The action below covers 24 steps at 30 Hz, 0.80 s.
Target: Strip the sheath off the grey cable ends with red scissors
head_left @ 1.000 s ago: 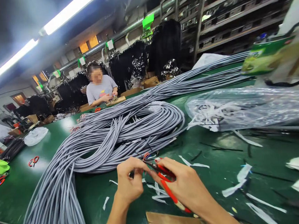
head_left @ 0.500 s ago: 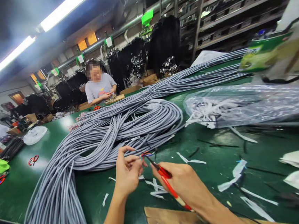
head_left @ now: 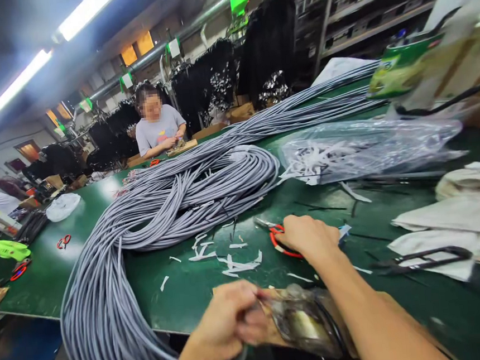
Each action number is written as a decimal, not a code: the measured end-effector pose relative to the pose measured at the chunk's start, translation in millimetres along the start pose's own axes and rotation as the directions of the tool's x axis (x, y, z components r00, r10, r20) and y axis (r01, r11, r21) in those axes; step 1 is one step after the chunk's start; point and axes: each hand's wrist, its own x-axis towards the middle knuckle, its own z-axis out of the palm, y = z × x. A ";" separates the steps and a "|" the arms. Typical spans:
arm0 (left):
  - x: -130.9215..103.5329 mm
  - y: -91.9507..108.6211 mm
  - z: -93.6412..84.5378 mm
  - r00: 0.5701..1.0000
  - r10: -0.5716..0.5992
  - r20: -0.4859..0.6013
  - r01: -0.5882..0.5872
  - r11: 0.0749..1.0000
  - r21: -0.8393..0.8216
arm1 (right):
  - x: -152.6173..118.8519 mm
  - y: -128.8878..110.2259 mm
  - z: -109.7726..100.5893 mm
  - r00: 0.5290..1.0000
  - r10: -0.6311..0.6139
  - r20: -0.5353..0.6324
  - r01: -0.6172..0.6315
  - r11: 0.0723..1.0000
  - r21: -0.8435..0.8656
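Note:
My right hand (head_left: 310, 235) is closed round the red handles of scissors (head_left: 279, 239), whose metal tip points left over the green table. Lower down, my left hand (head_left: 235, 317) is closed and blurred, with a grey cable end running below it; it lies just left of a metal fixture (head_left: 305, 323) on a wooden board. Exactly what its fingertips pinch is smeared. A big looped bundle of grey cables (head_left: 183, 202) spreads over the table and hangs off the near edge. White strips (head_left: 239, 264) lie between the bundle and my hands.
A clear plastic bag (head_left: 371, 143) with white strips lies at the right, beyond white gloves (head_left: 448, 212) and black snips (head_left: 427, 259). Small red scissors (head_left: 64, 241) rest at the left. Across the table (head_left: 95, 206) a person in a grey shirt (head_left: 160, 128) works.
The long red-handled tool left my right hand, which now has scissors further up and right. My left hand moved down and right to the fixture. The view has shifted, showing more of the near edge.

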 end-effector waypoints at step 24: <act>55.8 91.1 -120.0 0.702 0.675 -0.228 0.489 -0.224 0.843 | 19.5 -47.1 28.5 0.883 -0.418 0.215 0.451 0.882 -0.135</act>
